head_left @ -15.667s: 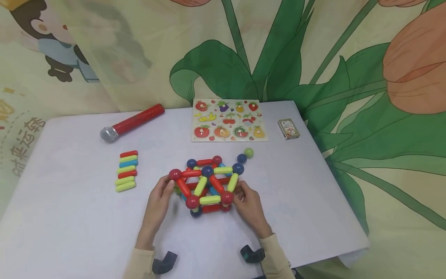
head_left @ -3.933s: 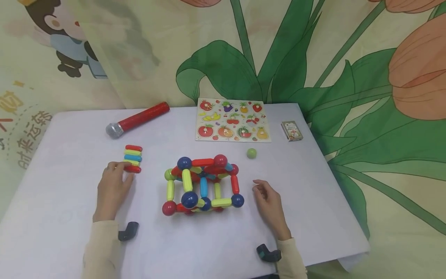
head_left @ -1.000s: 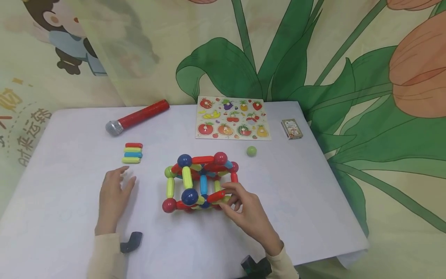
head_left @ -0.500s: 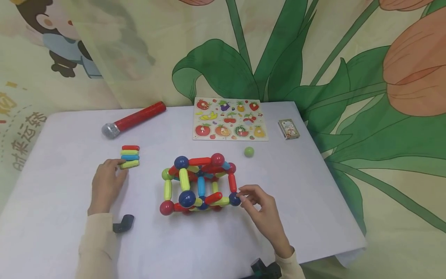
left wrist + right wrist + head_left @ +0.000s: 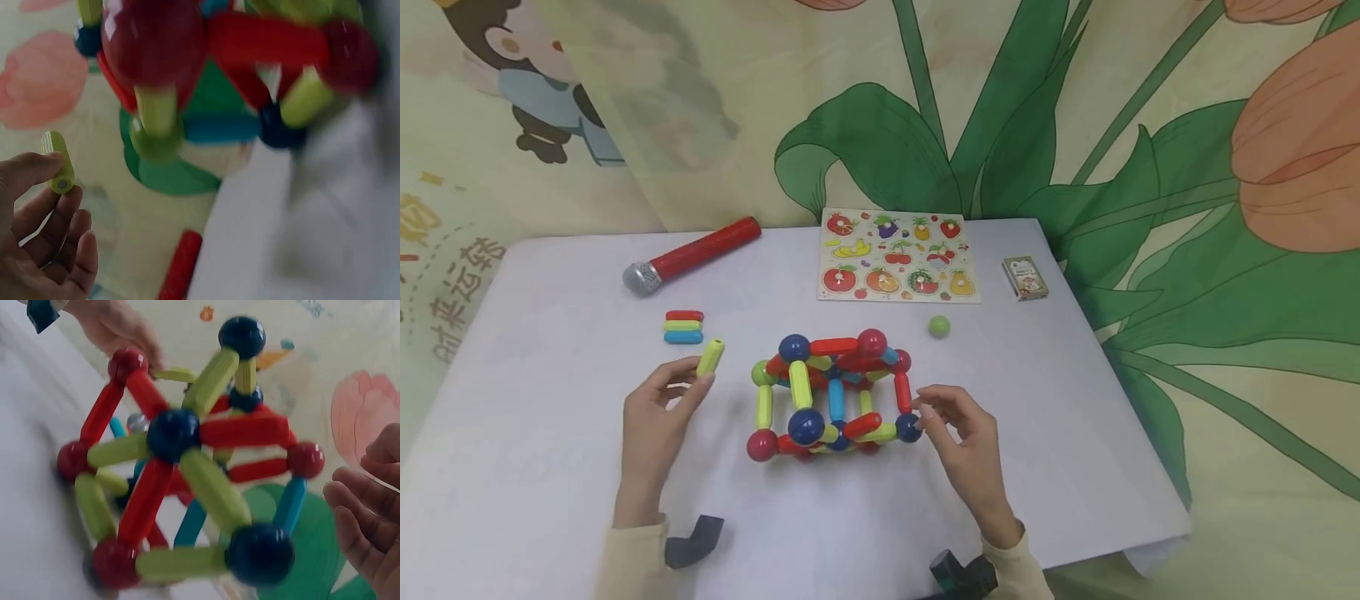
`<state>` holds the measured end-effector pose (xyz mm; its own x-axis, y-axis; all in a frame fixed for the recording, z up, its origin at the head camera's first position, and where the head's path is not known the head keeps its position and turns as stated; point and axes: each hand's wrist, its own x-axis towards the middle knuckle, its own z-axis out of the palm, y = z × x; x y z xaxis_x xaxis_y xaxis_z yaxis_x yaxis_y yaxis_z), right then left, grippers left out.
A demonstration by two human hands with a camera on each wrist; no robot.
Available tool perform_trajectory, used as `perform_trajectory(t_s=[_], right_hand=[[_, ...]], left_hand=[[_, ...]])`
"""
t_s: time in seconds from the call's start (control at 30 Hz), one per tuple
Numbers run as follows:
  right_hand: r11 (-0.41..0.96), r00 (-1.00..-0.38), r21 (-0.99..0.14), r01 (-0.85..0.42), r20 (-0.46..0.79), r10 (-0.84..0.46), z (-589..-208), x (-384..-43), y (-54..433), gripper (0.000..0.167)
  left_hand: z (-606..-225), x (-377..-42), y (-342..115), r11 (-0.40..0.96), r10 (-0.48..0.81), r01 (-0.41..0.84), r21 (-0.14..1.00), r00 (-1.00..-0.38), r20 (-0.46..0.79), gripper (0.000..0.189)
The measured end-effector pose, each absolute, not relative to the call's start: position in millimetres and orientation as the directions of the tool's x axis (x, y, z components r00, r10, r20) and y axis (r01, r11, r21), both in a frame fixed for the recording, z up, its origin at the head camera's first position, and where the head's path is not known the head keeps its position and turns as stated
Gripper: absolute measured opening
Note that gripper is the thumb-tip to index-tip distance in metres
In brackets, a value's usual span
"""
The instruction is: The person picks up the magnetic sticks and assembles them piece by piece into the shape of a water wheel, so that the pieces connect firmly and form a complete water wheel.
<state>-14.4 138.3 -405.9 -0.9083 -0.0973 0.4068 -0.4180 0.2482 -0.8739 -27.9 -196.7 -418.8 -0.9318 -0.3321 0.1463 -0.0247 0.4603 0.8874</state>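
In the head view, my left hand [image 5: 651,421] pinches a yellow-green magnetic rod [image 5: 711,358] upright between thumb and fingers, above the table. The left wrist view shows the rod [image 5: 59,165] with its round end towards the camera. A frame of magnetic rods and balls [image 5: 837,400] stands mid-table. One red rod [image 5: 862,426] juts from a blue ball at its front, its other end free. Beside the frame's right front blue ball [image 5: 907,427] is my right hand [image 5: 966,442], fingers loosely bent and holding nothing; whether a fingertip touches the ball is unclear.
Three rods [image 5: 683,326], red, yellow-green and blue, lie in a row at the left. A loose green ball [image 5: 938,326] sits behind the frame. Further back are a red microphone [image 5: 692,257], a fruit puzzle board [image 5: 898,255] and a small card box [image 5: 1025,277].
My left hand has lifted the yellow-green rod off the row and carried it right. My right hand has let go of the red rod, which stays on the frame, and moved right.
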Motion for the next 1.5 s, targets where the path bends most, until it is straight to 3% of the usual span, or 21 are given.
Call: perform_trajectory(t_s=[0.13,0.3,0.47,0.63,0.8,0.97,1.23,1.5], right_hand=[[0.18,-0.872,-0.856,-0.485,0.46,-0.164,-393.1,-15.2,124.3,0.029],[0.118,-0.828,-0.832,-0.542,0.504,-0.248,-377.7,-11.4,104.7,0.036],[0.042,-0.803,-0.827,-0.56,0.53,-0.273,-372.2,-9.5,91.0,0.035],[0.006,-0.816,-0.84,-0.542,0.525,-0.24,-373.7,-10.8,90.0,0.029],[0.017,-0.896,-0.91,-0.414,0.404,-0.185,-380.7,-21.4,100.5,0.025],[0.013,-0.967,-0.975,-0.22,0.216,-0.133,-393.3,-37.3,110.5,0.035],[0.018,-0.983,-0.995,-0.094,0.09,-0.161,-403.0,-50.1,107.9,0.032],[-0.006,-0.985,-0.997,-0.071,0.072,-0.155,-404.5,-57.1,107.4,0.029]], left_hand=[[-386.4,-10.0,-158.5,0.435,-0.202,0.183,0.882,-0.934,0.293,0.032],[-358.3,6.7,-116.8,0.453,-0.029,0.401,0.796,-0.886,0.463,0.039],[-353.0,15.3,-91.3,0.459,0.087,0.501,0.733,-0.847,0.524,0.031],[-356.9,16.2,-83.9,0.496,0.125,0.545,0.676,-0.815,0.565,0.04],[-364.9,9.2,-105.0,0.573,0.044,0.475,0.668,-0.832,0.553,0.031],[-399.0,-6.5,-144.2,0.667,-0.099,0.313,0.676,-0.862,0.497,0.028],[-458.8,-10.5,-171.1,0.699,-0.181,0.025,0.715,-0.961,0.211,0.021],[-472.7,-3.8,-176.9,0.694,-0.189,-0.022,0.719,-0.97,0.152,0.02]])
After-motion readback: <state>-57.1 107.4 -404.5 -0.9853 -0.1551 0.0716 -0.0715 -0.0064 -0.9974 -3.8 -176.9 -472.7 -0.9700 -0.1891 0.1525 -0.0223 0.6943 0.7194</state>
